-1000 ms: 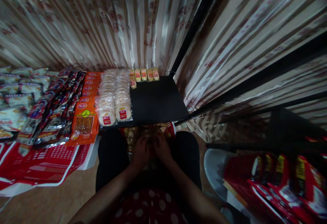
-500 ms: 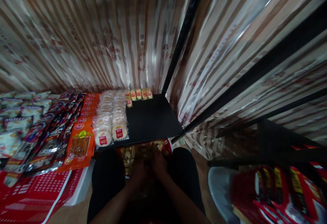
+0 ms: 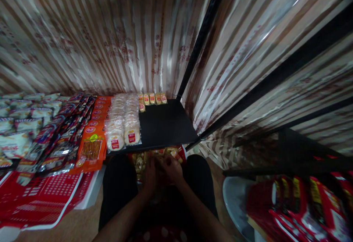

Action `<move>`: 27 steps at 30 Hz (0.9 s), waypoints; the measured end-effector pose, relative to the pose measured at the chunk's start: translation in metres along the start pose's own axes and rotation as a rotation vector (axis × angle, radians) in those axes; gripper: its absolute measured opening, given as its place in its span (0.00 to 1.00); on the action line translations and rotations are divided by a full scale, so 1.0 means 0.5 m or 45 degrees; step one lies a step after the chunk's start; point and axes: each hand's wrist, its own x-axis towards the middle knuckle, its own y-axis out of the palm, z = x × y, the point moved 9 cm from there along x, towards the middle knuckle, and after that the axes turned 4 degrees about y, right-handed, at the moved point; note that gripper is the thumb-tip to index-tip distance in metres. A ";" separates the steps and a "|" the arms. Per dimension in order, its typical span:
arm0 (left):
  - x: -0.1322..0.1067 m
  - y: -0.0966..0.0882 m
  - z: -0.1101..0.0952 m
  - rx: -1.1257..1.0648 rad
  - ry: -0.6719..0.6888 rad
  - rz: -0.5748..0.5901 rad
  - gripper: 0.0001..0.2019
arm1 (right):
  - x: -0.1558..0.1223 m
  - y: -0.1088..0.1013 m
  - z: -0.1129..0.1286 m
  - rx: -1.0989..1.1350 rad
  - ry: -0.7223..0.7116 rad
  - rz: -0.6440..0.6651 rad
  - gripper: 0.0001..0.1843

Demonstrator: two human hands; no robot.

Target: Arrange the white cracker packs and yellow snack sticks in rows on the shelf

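Note:
My left hand (image 3: 150,175) and my right hand (image 3: 171,166) are close together between my knees, over a red basket (image 3: 182,153) of small gold-wrapped snack packets (image 3: 140,163). Both hands have their fingers curled inward. Dim light hides what lies between the fingertips. Just beyond the basket is a black shelf (image 3: 168,124). A short row of small yellow wrapped snacks (image 3: 152,98) stands along its back edge, with one more in front of the row's left end.
Left on the shelf lie round crackers in clear wrappers (image 3: 131,133), orange snack bags (image 3: 92,150), dark packets (image 3: 62,157) and white packets (image 3: 16,142). Below them is a red perforated basket (image 3: 49,198). Black posts (image 3: 197,47) and a grey tub (image 3: 234,201) of red bags (image 3: 300,201) are right.
The view has shifted slightly, moving the shelf goods a little right and up. My hands have risen slightly from among the packets and stay close together.

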 end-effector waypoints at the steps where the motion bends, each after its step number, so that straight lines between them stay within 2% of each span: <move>1: -0.003 -0.006 -0.004 0.032 0.007 -0.011 0.27 | 0.000 -0.007 -0.001 0.059 0.029 -0.003 0.08; 3: -0.009 -0.020 -0.019 0.075 0.060 -0.035 0.27 | -0.001 -0.022 -0.001 0.251 0.061 0.012 0.06; 5: -0.016 -0.038 -0.038 0.093 0.124 -0.079 0.24 | -0.003 -0.026 0.011 0.484 0.038 0.140 0.05; 7: -0.025 -0.056 -0.059 0.096 0.205 -0.114 0.21 | -0.007 -0.030 0.019 0.673 0.094 0.280 0.04; 11: -0.043 -0.090 -0.096 0.060 0.392 -0.174 0.17 | -0.026 -0.043 0.024 0.857 0.352 0.419 0.07; 14: -0.047 -0.105 -0.105 0.005 0.461 -0.201 0.14 | -0.042 -0.052 0.051 0.953 0.403 0.487 0.12; 20: -0.038 -0.125 -0.104 -0.083 0.399 -0.257 0.15 | -0.053 -0.069 0.092 1.170 0.363 0.518 0.04; 24: -0.028 -0.147 -0.116 -0.264 0.331 -0.300 0.15 | -0.043 -0.072 0.093 1.243 0.311 0.482 0.10; 27: -0.011 -0.148 -0.120 -0.481 0.255 -0.230 0.17 | -0.032 -0.074 0.097 1.121 0.175 0.444 0.14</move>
